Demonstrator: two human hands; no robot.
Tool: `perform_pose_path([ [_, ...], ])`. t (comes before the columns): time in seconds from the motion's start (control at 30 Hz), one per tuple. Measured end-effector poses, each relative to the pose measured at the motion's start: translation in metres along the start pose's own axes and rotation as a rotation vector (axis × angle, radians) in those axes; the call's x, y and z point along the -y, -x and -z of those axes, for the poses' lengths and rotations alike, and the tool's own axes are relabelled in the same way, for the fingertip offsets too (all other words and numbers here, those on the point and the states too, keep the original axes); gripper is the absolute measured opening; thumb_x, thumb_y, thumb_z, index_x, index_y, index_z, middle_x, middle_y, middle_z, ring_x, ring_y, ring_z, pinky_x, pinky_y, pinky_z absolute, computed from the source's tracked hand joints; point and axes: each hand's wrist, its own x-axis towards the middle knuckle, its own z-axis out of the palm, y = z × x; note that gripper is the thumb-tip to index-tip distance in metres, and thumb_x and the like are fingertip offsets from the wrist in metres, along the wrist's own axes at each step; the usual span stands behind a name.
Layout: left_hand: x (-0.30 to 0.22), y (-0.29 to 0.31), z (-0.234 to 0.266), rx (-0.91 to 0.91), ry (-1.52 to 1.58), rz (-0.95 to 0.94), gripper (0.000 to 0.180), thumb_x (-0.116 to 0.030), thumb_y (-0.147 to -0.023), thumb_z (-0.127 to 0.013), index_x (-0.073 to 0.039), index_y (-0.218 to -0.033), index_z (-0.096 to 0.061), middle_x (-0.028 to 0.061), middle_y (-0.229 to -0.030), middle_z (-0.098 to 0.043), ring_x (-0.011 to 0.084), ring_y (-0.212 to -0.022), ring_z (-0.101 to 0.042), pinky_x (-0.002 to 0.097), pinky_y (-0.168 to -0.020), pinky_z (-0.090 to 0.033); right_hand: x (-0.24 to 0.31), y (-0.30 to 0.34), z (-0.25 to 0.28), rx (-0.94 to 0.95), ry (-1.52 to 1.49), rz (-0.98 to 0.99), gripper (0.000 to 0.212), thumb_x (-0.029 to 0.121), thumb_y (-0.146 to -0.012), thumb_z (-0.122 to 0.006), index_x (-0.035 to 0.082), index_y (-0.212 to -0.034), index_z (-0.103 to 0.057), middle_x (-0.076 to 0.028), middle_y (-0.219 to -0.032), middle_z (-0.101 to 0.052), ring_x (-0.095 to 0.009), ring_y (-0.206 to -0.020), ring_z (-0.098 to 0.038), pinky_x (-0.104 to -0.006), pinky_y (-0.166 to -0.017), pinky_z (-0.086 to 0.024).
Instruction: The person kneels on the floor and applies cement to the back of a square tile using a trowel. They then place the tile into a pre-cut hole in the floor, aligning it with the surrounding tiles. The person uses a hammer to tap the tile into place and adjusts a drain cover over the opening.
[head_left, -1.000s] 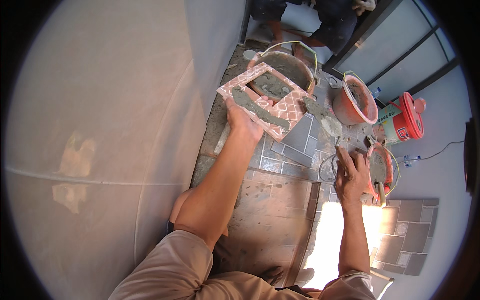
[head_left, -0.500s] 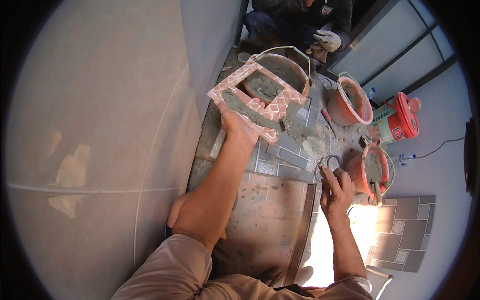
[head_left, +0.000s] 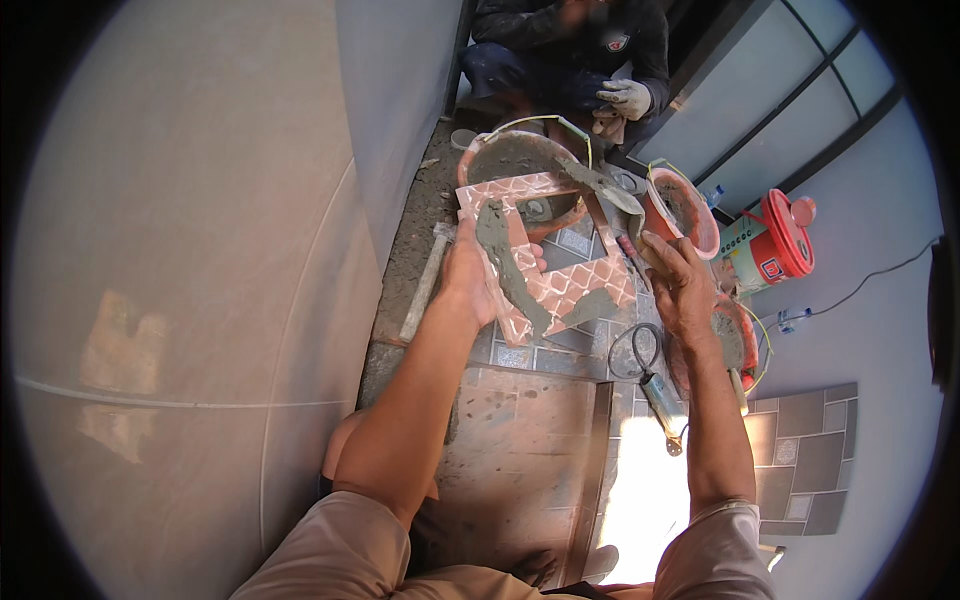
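Note:
My left hand [head_left: 466, 270] grips the left edge of a tile [head_left: 600, 272] with a rectangular cut-out, fingers underneath and partly showing through the opening. The tile's reddish back with a white lattice pattern faces up. A thick strip of grey mortar [head_left: 512, 268] runs along its left side, and a smaller patch lies at the near right corner. My right hand [head_left: 683, 285] is closed around a trowel, its handle mostly hidden by the fingers. The mortar-smeared trowel blade [head_left: 612, 190] points to the tile's far right corner. Behind the tile stands a large mortar bucket [head_left: 465, 168].
More mortar buckets [head_left: 708, 235] stand at the right, beside a green-and-red tub [head_left: 790, 250]. A corded power tool [head_left: 662, 402] and a hammer [head_left: 425, 288] lie on the floor. Across from me crouches a person with a gloved hand [head_left: 625, 98]. A large wall [head_left: 200, 250] bounds the left.
The tile has turned and come slightly nearer. My right hand and the trowel have moved up and away from me, from the tile's near right side to its far right corner.

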Motion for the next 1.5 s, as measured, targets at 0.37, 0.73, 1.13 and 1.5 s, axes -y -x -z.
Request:
perform_pose_path([
  [0.37, -0.003, 0.001, 0.000, 0.035, -0.067, 0.077, 0.081, -0.064, -0.114, -0.011, -0.004, -0.148, -0.054, 0.0272, -0.109, -0.071, 0.0402, -0.101, -0.072, 0.0601, -0.094, -0.061, -0.015, -0.023, 0.000, 0.061, 0.257, 0.217, 0.060, -0.002, -0.080, -0.079, 0.022, -0.135, -0.074, -0.006, -0.105, -0.065, -0.031, -0.099, -0.069, -0.0473, -0.082, -0.055],
  [0.73, 0.000, -0.005, 0.003, 0.023, -0.065, 0.090, 0.082, -0.069, -0.112, -0.017, -0.004, -0.148, -0.054, 0.0280, -0.107, -0.072, 0.0429, -0.097, -0.074, 0.0596, -0.090, -0.062, -0.015, -0.027, -0.023, -0.021, 0.308, 0.009, 0.042, 0.010, -0.090, -0.077, 0.028, -0.128, -0.077, -0.007, -0.106, -0.069, -0.032, -0.102, -0.071, -0.0486, -0.085, -0.055],
  [1.13, 0.004, -0.003, 0.006, -0.001, 0.035, 0.073, 0.082, -0.067, -0.113, -0.014, -0.003, -0.151, -0.050, 0.0304, -0.115, -0.070, 0.0435, -0.103, -0.072, 0.0612, -0.097, -0.060, -0.040, 0.013, -0.006, -0.063, 0.406, 0.133, 0.057, 0.001, -0.084, -0.079, 0.023, -0.135, -0.076, -0.006, -0.102, -0.067, -0.029, -0.094, -0.070, -0.0430, -0.080, -0.055],
  [1.5, 0.005, -0.010, 0.003, 0.010, -0.023, -0.005, 0.075, -0.058, -0.114, -0.017, -0.001, -0.148, -0.051, 0.0290, -0.117, -0.068, 0.0426, -0.103, -0.069, 0.0595, -0.096, -0.058, 0.046, 0.001, -0.010, 0.247, 0.003, 0.072, 0.060, -0.002, -0.077, -0.080, 0.025, -0.131, -0.078, -0.005, -0.101, -0.068, -0.033, -0.098, -0.071, -0.0464, -0.092, -0.058],
])
